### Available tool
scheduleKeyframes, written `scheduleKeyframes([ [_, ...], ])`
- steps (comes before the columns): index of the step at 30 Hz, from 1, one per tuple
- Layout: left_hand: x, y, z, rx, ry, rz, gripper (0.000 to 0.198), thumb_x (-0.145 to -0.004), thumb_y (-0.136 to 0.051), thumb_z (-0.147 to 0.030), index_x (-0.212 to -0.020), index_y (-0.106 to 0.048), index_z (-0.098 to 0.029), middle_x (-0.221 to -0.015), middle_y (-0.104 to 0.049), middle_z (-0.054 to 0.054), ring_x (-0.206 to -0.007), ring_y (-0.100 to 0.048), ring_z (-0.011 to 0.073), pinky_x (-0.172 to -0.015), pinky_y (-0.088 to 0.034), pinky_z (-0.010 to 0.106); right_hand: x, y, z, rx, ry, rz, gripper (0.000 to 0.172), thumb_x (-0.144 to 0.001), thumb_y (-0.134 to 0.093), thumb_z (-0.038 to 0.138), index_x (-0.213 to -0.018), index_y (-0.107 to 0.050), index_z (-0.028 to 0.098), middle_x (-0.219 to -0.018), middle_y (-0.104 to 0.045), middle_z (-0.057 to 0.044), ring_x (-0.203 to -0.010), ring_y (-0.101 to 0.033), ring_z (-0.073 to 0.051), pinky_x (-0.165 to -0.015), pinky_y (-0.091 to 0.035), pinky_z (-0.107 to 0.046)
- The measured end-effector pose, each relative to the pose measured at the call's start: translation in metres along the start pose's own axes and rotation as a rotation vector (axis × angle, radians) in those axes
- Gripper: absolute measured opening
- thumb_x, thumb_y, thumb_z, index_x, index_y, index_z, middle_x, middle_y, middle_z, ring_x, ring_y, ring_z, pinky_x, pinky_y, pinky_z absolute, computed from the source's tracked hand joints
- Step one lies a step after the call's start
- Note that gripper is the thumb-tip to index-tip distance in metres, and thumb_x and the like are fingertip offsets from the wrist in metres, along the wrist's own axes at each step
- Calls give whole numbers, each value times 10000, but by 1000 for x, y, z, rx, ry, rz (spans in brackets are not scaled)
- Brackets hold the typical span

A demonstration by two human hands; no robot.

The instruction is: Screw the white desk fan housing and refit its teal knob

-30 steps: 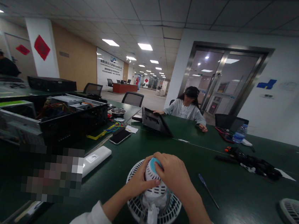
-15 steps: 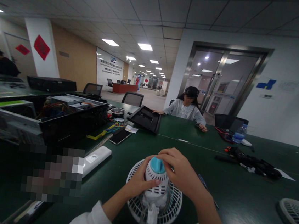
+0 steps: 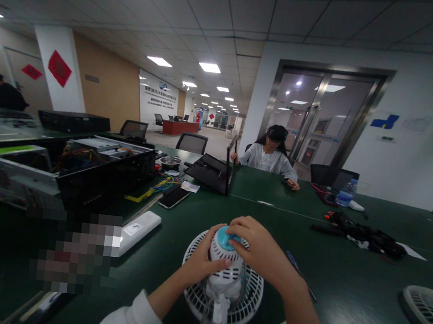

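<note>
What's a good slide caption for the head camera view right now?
Left hand around the body of a white fan, right hand gripping its blue knob, green table beneath.

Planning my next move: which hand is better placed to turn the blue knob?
Probably the right hand: it has hold of the blue knob, while the left hand grips the fan housing.

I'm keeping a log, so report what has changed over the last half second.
The right hand has closed its fingers in over the blue knob, covering more of it. Farther off, a black panel now stands upright at the co-worker's hand. The left hand stays around the fan; the phone and screwdriver haven't moved.
</note>
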State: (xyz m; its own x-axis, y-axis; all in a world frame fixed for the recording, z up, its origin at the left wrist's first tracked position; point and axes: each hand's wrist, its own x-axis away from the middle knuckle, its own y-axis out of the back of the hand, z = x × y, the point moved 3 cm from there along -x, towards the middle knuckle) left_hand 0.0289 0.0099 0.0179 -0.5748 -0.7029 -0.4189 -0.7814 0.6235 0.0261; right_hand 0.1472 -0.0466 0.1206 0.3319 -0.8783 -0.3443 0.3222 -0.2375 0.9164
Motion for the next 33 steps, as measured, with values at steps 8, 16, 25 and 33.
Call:
scheduleKeyframes([
  [8,0,0,1,14,-15,-2,718,-670,-723,-411,-1261,-376,-197,-1261,-486,89,-1163,-461,285,-1018,-334,422,-1,-1,1,28,-8,7,160,-790,-571,96,-911,-639,176,-983,-617,-48,-927,-526,-182,-830,-430,-334],
  [16,0,0,2,12,0,1,720,-677,-724,-399,-1273,-370,-202,-1278,-481,89,-1190,-450,286,-1032,-329,421,-2,-1,4,65,-24,10,131,-794,-583,124,-907,-620,176,-968,-610,-53,-906,-526,-185,-809,-436,-346],
  [25,0,1,2,8,-18,6,695,-686,-720,-373,-1269,-377,-210,-1262,-491,80,-1176,-458,290,-1020,-336,423,-5,-6,8,187,-88,41,103,-841,-532,182,-896,-612,147,-921,-623,-70,-883,-536,-211,-784,-420,-352],
  [33,1,0,1,40,-20,3,695,-682,-724,-379,-1258,-375,-208,-1248,-497,77,-1168,-461,286,-1017,-333,414,-8,-9,12,240,-148,17,151,-852,-497,190,-964,-586,145,-921,-634,-83,-871,-555,-222,-760,-402,-345],
])
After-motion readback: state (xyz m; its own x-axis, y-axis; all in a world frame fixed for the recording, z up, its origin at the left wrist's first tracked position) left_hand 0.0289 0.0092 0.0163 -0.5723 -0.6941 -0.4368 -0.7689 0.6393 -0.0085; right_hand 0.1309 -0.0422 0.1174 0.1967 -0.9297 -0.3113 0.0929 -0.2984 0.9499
